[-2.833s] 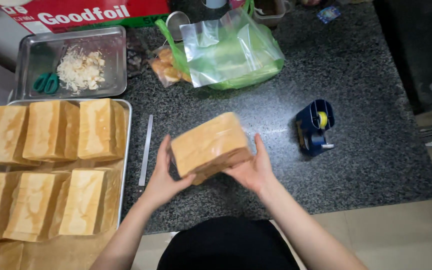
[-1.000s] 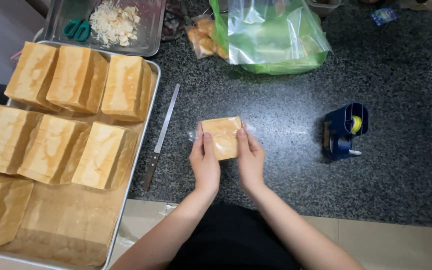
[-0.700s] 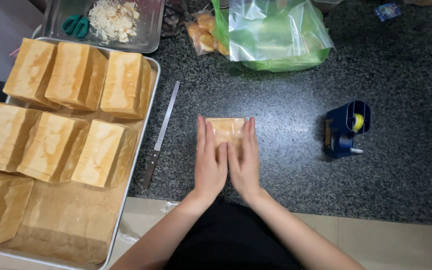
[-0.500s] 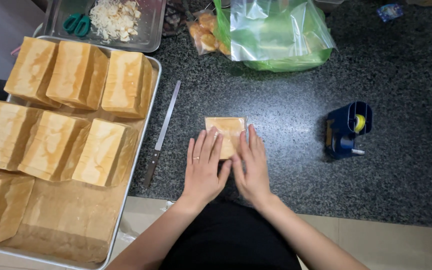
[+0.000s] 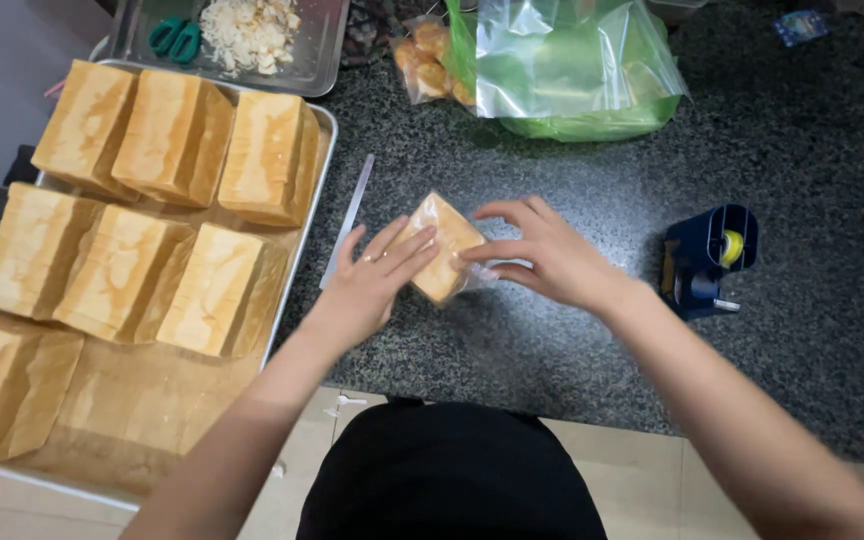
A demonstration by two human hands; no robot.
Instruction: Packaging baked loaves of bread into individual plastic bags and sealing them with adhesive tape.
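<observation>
A golden loaf in a clear plastic bag stands on the dark speckled counter, turned at an angle. My left hand lies flat against its left side with fingers spread. My right hand pinches the bag's plastic at the loaf's right side. Both hands touch the bagged loaf.
A metal tray at the left holds several bare loaves. A long knife lies beside the tray. A blue tape dispenser stands at the right. Clear and green plastic bags sit at the back, next to a smaller tray with crumbs and green scissors.
The bagged loaf has been turned from square to diagonal. My hands moved from pressing on top of it to holding its two sides, the right hand now reaching in from the right.
</observation>
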